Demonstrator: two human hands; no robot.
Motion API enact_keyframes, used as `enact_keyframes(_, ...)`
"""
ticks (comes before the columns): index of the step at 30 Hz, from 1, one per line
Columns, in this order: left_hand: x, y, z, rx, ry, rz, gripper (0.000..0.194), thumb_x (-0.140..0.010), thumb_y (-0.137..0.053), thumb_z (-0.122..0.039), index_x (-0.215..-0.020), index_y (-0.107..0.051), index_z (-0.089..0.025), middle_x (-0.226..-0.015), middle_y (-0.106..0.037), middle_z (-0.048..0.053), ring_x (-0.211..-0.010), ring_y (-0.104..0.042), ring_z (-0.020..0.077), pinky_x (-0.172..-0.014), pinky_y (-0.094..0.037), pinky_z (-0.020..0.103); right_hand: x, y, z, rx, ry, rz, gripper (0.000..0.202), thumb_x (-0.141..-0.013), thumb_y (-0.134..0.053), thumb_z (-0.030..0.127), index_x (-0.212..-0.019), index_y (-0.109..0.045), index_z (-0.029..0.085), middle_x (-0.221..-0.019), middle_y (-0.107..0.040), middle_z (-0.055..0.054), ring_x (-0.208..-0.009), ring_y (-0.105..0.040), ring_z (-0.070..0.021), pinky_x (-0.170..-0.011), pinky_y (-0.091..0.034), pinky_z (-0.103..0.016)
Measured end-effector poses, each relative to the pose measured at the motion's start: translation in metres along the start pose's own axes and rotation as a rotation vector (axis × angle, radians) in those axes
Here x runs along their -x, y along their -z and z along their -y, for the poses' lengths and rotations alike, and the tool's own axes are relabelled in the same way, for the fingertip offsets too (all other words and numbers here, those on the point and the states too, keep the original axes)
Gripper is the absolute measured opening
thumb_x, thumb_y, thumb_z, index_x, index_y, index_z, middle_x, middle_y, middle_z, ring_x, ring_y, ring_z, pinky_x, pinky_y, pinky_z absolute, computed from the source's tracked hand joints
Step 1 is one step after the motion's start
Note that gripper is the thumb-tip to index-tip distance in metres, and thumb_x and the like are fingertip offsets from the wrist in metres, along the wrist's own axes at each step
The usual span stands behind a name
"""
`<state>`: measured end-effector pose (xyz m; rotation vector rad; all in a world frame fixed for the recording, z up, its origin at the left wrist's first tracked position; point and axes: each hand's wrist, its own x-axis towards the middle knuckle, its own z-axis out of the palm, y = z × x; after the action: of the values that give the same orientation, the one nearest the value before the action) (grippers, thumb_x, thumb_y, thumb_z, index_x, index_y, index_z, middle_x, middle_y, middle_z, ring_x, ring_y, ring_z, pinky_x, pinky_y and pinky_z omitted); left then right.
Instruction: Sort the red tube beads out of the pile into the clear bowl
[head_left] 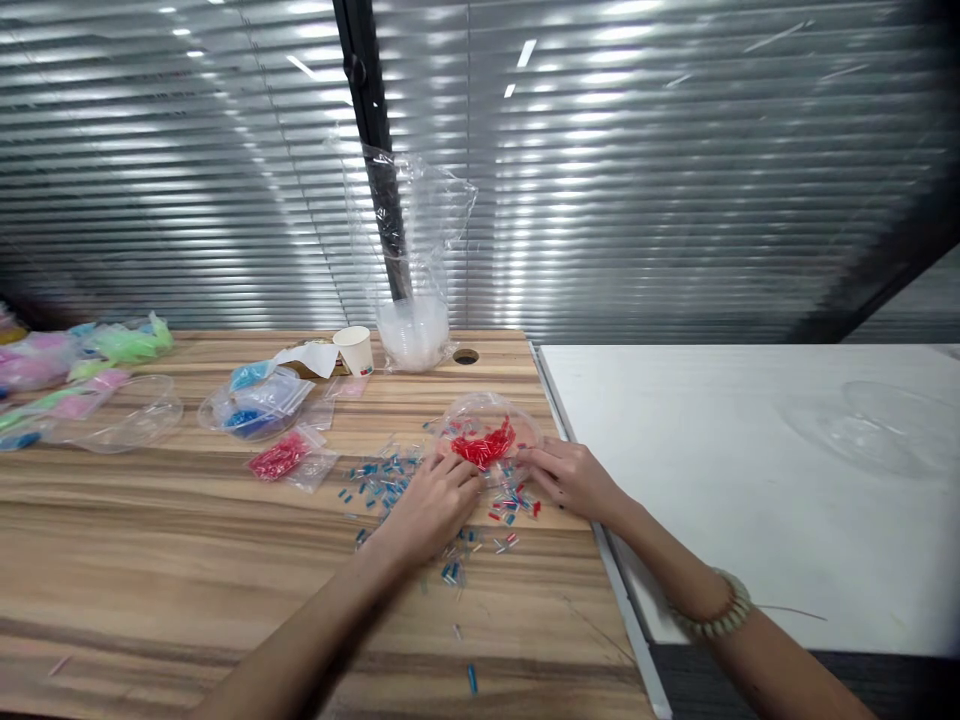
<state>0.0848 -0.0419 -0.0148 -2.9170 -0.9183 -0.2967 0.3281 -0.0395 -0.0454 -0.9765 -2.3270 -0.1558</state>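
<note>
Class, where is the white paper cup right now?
In the head view, the cup stands left of centre, near the back of the table, just left of the clear plastic bag.

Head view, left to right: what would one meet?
Green translucent plastic bundle, clear round plastic bowl holding blue packets, white paper cup, small red plastic pieces, right hand, pale beaded bracelet, clear plastic dishes.

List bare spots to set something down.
Bare: wood table, left of the left forearm, nearer than the red packet; white table, between the metal strip and clear dishes. Crowded: around the dish of red pieces, with left hand, right hand and blue pieces.
</note>
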Motion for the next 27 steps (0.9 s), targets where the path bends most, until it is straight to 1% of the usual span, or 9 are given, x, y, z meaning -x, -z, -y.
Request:
enact_keyframes(4,-0.0002,-0.0003,0.0005,0.005,0.003,-0.005,0.022,-0.095,-0.042,-0.02,-0.103,-0.062,-0.018,-0.1,-0.063,0.006,-0.097,-0.052,0.0211,-0.088,-0.037,0.038,-0.0001,0.0008,-0.0001,0.011,0.015,0.002,0.025,-0.09,-0.043,0.012,-0.104,-0.063,0.018,-0.07,-0.064,-0.003,-0.065,-0.058,-0.0155,-0.059,-0.044,-0.025)
enact_keyframes(10,-0.0003,0.0015,0.0002,0.023,0.004,-0.011,0.022,-0.095,-0.043,-0.02,-0.105,-0.062,-0.019,-0.102,-0.062,0.006,-0.099,-0.052,0.0207,-0.089,-0.037,0.037,0.0007,-0.0008,0.0002,-0.025,0.007,0.006,0.026,-0.089,-0.045,0.01,-0.107,-0.062,0.019,-0.08,-0.067,-0.004,-0.071,-0.06,-0.0161,-0.064,-0.046,-0.026)
enact_keyframes(16,-0.0002,0.0019,-0.0002,0.025,0.01,-0.011,0.022,-0.094,-0.044,-0.019,-0.107,-0.061,-0.019,-0.105,-0.062,0.006,-0.101,-0.052,0.0204,-0.091,-0.037,0.037,0.0,0.0004,0.0006,0.005,0.019,0.006,0.023,-0.088,-0.047,0.01,-0.104,-0.063,0.018,-0.072,-0.065,-0.003,-0.065,-0.058,-0.0157,-0.06,-0.045,-0.025)
enact_keyframes(22,-0.0002,0.0014,0.0002,0.021,-0.002,-0.015,0.021,-0.094,-0.044,-0.019,-0.105,-0.061,-0.019,-0.104,-0.062,0.006,-0.1,-0.052,0.0206,-0.091,-0.037,0.037,-0.0003,0.0008,0.001,-0.016,0.011,0.006,0.023,-0.089,-0.047,0.01,-0.105,-0.062,0.018,-0.078,-0.067,-0.005,-0.07,-0.061,-0.0164,-0.064,-0.047,-0.026)
enact_keyframes(27,-0.0001,0.0015,-0.0001,0.015,-0.003,-0.024,0.02,-0.094,-0.044,-0.018,-0.105,-0.061,-0.018,-0.102,-0.063,0.006,-0.101,-0.052,0.0209,-0.091,-0.036,0.038,0.0,0.0006,0.0008,-0.012,0.005,0.009,0.023,-0.089,-0.047,0.011,-0.105,-0.063,0.018,-0.078,-0.067,-0.005,-0.07,-0.061,-0.0163,-0.064,-0.048,-0.026)
